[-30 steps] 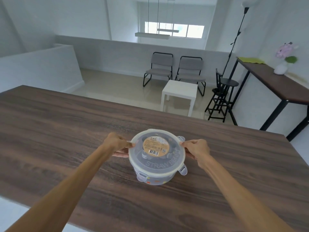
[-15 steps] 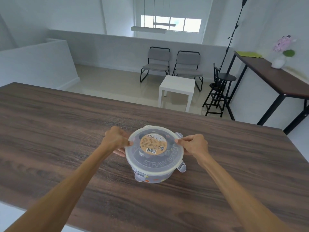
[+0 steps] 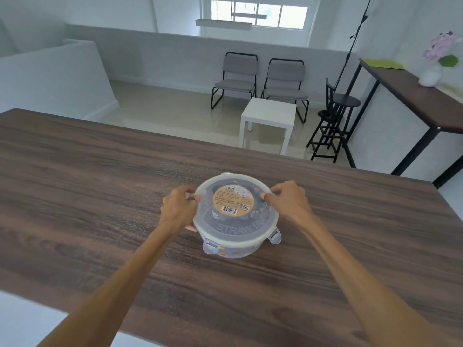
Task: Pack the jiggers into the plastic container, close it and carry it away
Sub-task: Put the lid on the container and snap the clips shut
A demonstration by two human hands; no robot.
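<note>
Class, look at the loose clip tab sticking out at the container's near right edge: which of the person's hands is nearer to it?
Right. The right hand grips the lid rim just above the tab; the left hand holds the opposite side.

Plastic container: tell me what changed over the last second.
Little moved. Both hands shifted slightly on the lid: the left hand and right hand stay pinching opposite edges. The plastic container stays on the wooden table, near clips still flipped out.

Frosted translucent plastic container [image 3: 233, 249] with paper-labelled lid [image 3: 235, 211] on matt, dark, wood-grained table [image 3: 87, 186].
</note>
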